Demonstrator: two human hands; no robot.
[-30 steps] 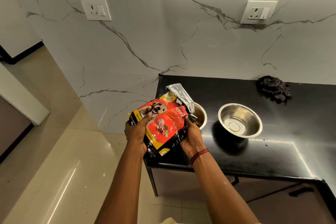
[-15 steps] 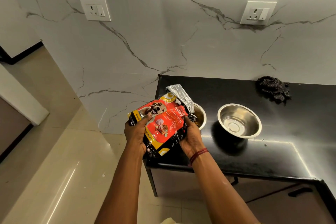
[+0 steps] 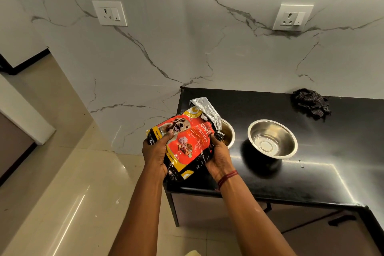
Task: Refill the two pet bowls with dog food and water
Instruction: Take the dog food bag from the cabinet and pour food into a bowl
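At the counter [image 3: 311, 176] edge, left hand [image 3: 154, 151] and right hand [image 3: 220, 157] fingers [image 3: 168, 134] clasp the dog food bag [image 3: 187, 141], apparently tilted over one bowl [image 3: 230, 136].

The glossy black stone counter [image 3: 311, 183] carries two round stainless-steel bowls side by side near its left end, the left bowl [image 3: 228, 135] half hidden, the right bowl [image 3: 272, 139] in full view, and a crumpled dark checked cloth [image 3: 311, 103] at the wall.
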